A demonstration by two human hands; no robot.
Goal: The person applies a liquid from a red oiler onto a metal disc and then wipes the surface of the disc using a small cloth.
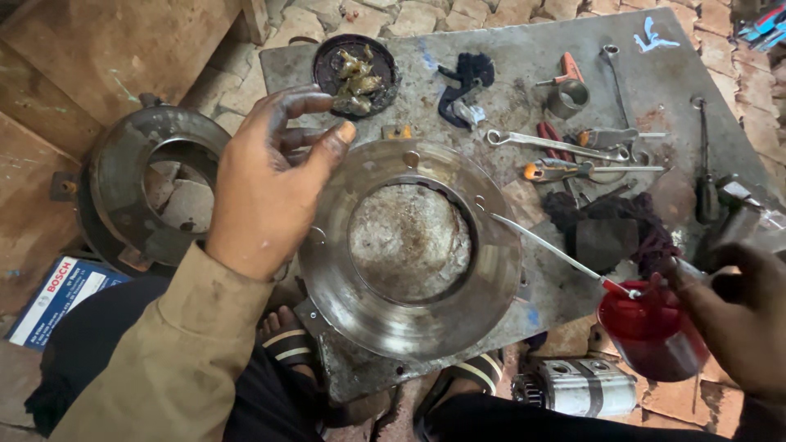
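The left hand [266,184] hovers with greasy fingers loosely spread, holding nothing, its fingertips over the upper left rim of a steel ring plate [409,245] that lies flat on a metal sheet [655,90] on the paved floor. The right hand [741,315] is closed around a red oil can [651,327], whose thin spout [544,244] reaches leftward and ends at the plate's right rim. Just beyond the left fingertips sits a round lid of grease [356,75]. To the left of the left hand lies a dark clutch housing [151,184]. Beyond the right hand are wrenches [557,143], screwdrivers [573,170] and a dark rag [606,229]. Near the right hand, toward the person, lies a starter motor [581,386].
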